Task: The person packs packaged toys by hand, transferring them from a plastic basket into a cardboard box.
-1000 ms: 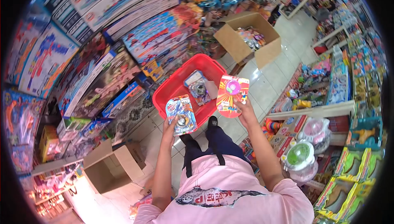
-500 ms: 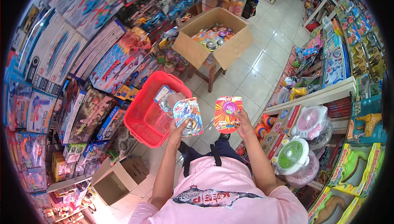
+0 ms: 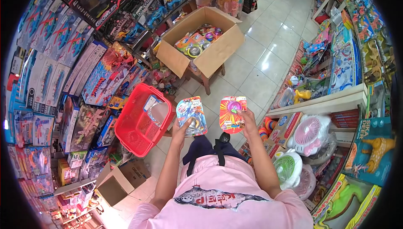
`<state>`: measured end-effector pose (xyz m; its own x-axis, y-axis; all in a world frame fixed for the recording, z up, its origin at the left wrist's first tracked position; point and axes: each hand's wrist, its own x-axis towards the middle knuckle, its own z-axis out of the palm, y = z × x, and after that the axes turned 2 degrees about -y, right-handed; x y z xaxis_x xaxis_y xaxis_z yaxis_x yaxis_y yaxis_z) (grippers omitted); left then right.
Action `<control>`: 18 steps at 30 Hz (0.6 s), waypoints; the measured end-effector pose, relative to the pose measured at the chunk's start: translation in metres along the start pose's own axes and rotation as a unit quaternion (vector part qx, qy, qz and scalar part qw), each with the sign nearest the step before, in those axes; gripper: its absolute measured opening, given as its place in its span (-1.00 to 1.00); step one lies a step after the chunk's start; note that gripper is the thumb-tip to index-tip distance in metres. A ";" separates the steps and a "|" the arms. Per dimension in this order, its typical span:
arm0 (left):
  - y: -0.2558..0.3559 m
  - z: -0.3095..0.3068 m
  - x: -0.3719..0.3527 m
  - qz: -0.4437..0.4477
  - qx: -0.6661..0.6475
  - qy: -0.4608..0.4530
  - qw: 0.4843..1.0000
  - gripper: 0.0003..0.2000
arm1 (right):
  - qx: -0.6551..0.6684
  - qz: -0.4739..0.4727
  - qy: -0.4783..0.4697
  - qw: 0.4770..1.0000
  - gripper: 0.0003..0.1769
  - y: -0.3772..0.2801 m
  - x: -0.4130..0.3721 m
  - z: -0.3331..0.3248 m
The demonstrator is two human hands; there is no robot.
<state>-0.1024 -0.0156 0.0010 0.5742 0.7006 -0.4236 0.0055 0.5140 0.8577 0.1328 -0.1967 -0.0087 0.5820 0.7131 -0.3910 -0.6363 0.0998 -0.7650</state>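
My left hand (image 3: 179,131) is closed on the lower left edge of a blue toy pack (image 3: 190,109), a printed card with a silvery round toy low on it. In my right hand (image 3: 249,123) is a red-and-yellow toy pack (image 3: 228,119), its card carrying a purple round toy near the top; the fingers grip its right edge. Both packs are held up side by side, apart, with their fronts towards me. Left of them is a red plastic basket (image 3: 121,122) with a clear-and-blue package (image 3: 156,110) inside. Ahead stands an open cardboard box (image 3: 218,55) holding several similar carded toys.
Under the cardboard box is a wooden stool (image 3: 205,84). Stacked toy boxes (image 3: 48,80) line the left shelves. On the right are bagged fans (image 3: 308,130) and a white shelf edge (image 3: 319,100). An open carton (image 3: 115,189) lies at lower left. Tiled floor (image 3: 268,61) runs ahead.
The view has shifted, so the basket and cardboard box appear further left. Both hands still hold the same packs, and the right pack is tilted slightly differently.
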 end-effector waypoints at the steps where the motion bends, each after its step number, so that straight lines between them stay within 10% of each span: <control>1: 0.005 0.001 0.004 -0.004 -0.003 0.006 1.000 -0.48 | 0.006 0.001 -0.004 1.000 -0.61 -0.002 0.005 0.002; 18: 0.084 0.000 0.212 0.019 -0.142 0.050 0.988 -0.56 | -0.100 0.064 -0.053 0.991 -0.50 -0.079 0.200 0.068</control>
<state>0.0202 0.1761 -0.0165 0.4858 0.7597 -0.4323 -0.2530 0.5955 0.7625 0.2651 -0.0143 0.0079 0.4394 0.7807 -0.4443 -0.5823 -0.1290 -0.8027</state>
